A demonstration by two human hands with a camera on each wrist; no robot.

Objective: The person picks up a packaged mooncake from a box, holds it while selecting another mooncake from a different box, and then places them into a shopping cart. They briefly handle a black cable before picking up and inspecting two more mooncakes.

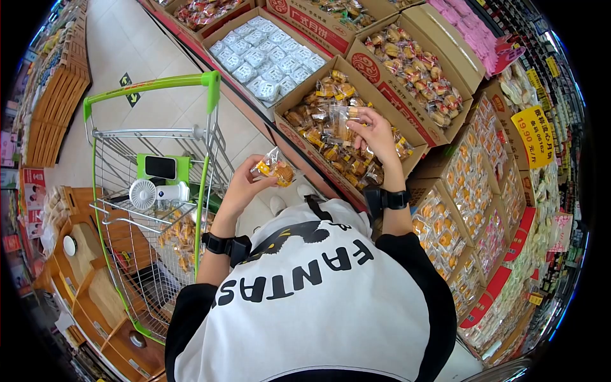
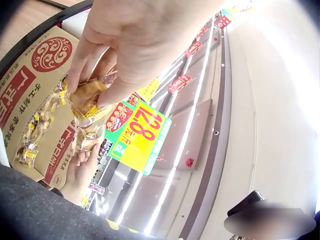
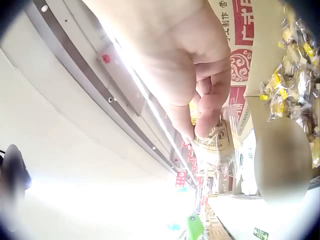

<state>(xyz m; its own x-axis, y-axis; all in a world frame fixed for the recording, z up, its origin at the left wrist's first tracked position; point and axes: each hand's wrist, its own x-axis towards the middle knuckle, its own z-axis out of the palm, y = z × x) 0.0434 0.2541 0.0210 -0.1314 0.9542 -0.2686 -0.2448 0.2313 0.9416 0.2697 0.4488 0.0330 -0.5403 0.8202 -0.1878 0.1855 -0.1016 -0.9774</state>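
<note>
My left hand (image 1: 245, 184) holds a wrapped mooncake (image 1: 281, 172) between thumb and fingers, in front of the shirt. Its clear wrapper has a yellow label, and the golden pastry (image 2: 87, 102) shows through in the left wrist view. Over a cardboard box (image 1: 377, 95) of similar wrapped mooncakes (image 1: 318, 137), my right hand (image 1: 377, 135) pinches a clear packet (image 1: 339, 130). In the right wrist view, thumb and fingertips grip this packet (image 3: 216, 147), which has dark print on its pale face.
A shopping cart (image 1: 153, 87) stands at the left, carrying a phone (image 1: 160, 167), a small white fan (image 1: 142, 194) and a bag of packets (image 1: 177, 235). White packets (image 1: 264, 54) fill the neighbouring box. More boxed pastries (image 1: 439, 223) line the right. A price sign (image 2: 142, 131) hangs above.
</note>
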